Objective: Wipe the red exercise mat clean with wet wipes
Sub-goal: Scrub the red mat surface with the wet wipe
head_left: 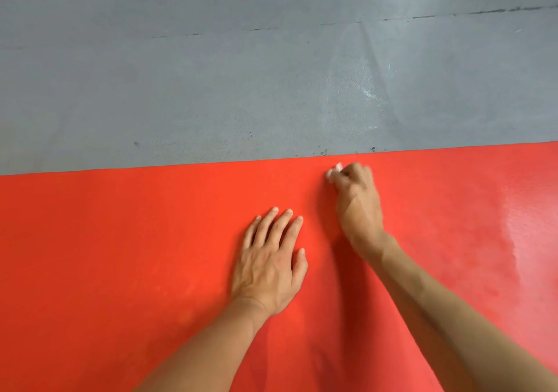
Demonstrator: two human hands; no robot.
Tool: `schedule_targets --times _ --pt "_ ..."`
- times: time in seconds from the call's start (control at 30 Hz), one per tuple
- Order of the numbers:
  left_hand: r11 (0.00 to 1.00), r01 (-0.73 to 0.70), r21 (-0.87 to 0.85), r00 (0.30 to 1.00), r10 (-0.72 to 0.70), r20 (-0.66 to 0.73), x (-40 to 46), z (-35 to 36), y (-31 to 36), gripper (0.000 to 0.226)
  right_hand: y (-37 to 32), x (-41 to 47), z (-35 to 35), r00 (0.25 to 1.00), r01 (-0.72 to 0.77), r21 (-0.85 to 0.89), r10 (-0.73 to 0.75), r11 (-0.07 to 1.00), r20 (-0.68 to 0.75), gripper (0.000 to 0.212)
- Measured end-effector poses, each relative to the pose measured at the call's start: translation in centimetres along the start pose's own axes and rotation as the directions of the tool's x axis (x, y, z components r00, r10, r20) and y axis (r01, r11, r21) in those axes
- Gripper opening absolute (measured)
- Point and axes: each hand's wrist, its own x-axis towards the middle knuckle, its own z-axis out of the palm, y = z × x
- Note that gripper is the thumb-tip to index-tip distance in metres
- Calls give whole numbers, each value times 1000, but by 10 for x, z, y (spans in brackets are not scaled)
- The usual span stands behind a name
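Left hand (268,266) flat on red mat (120,255); right hand (357,201) grips wipe (333,172).

You have one red mat (120,255) across the lower frame, one grey floor (211,89) above it, and one white wipe (333,172) at centre right. Two hands show: left hand (268,268) and right hand (357,201).

The mat (120,271) lay on the floor (211,89), which stretched behind its far edge. On the mat the left hand (268,268) rested flat; to its right and farther back — near that far edge — the right hand (357,201) held a wipe (333,172) against the mat.
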Motion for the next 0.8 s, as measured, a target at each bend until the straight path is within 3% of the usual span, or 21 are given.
schedule_targets --times 0.03,0.1,0.13,0.17,0.2,0.27,0.3,0.33,0.37,0.43,0.5,0.53,0.6,0.63,0.7,0.8 --pt "1000 -2 0 1000 2 -1 0 0 0 59 -10 -16 0 986 148 52 -152 988 71 23" --pt "1000 0 5 1000 0 -2 1 0 -1 59 -10 -25 -4 862 435 138 -456 890 220 24" --pt "1000 1 7 1000 -1 -4 1 0 -1 59 1 -14 -6 810 511 139 -530 848 250 24" --pt "1000 -2 7 1000 2 -7 1 0 -1 59 14 1 -9 821 511 97 -518 854 240 25" --pt "1000 -6 5 1000 7 -10 1 0 -1 59 30 17 -12 890 419 25 -416 908 185 26" --pt "1000 -11 6 1000 11 -17 1 0 -2 59 56 41 -20 999 37 -56 -36 998 20 24" --pt "1000 -11 9 1000 11 -18 1 0 -2 59 58 42 -19 994 -109 -40 108 993 -22 24" --pt "1000 -9 12 1000 9 -18 1 1 -2 59 51 37 -14 988 -151 -17 151 988 -35 25" --pt "1000 -7 13 1000 7 -17 1 0 -1 60 36 27 -9 994 -108 19 109 994 -12 26" --pt "1000 -4 16 1000 4 -17 1 0 0 60 5 -3 -3 981 150 141 -165 979 103 25" --pt "1000 -4 18 1000 4 -20 2 0 -1 59 -2 -19 -6 884 367 202 -408 908 228 23" --pt "1000 -4 17 1000 5 -23 2 0 -1 59 5 -12 -9 859 412 192 -450 891 246 23" --pt "1000 -11 13 1000 12 -25 1 0 -2 59 31 9 -15 928 320 85 -330 944 174 23" --pt "1000 -13 11 1000 14 -28 1 0 -2 59 46 18 -20 975 195 30 -197 980 99 22" --pt "1000 -15 13 999 15 -28 1 0 -2 59 61 21 -27 999 -54 -14 54 998 5 21" --pt "1000 -18 11 1000 19 -25 1 0 -2 58 47 -9 -28 993 -121 -26 121 992 -11 20"
